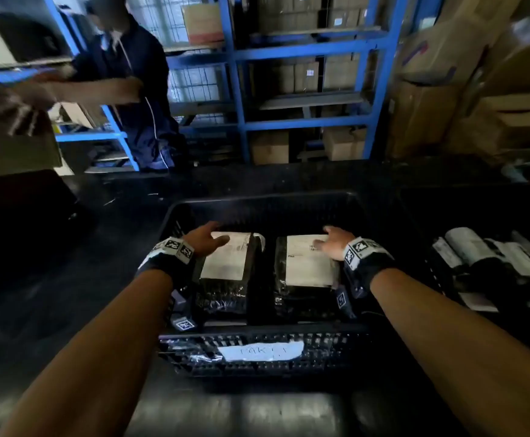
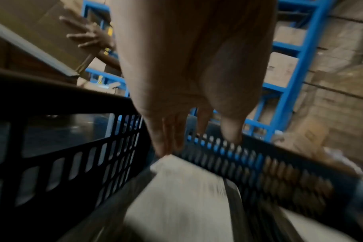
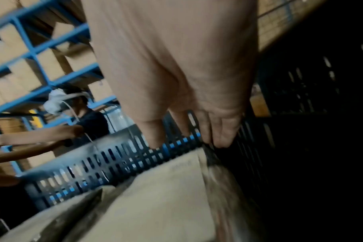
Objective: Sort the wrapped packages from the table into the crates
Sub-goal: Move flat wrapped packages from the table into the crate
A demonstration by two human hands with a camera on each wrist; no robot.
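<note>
- Hands in the black crate: left hand lies flat, fingers straight, on the left package — right hand likewise on the right package.
- Both packages sit side by side under the palms, just short of the far wall beyond the fingertips.
- Risk, as I judge it: slick wrap could slide under flat palms, and knuckles could catch the slotted wall.
- Another crate of parcels stands beyond the right wrist.

The left hand reaches down with straight fingers into the black crate. Its fingertips touch a package's pale label
</note>
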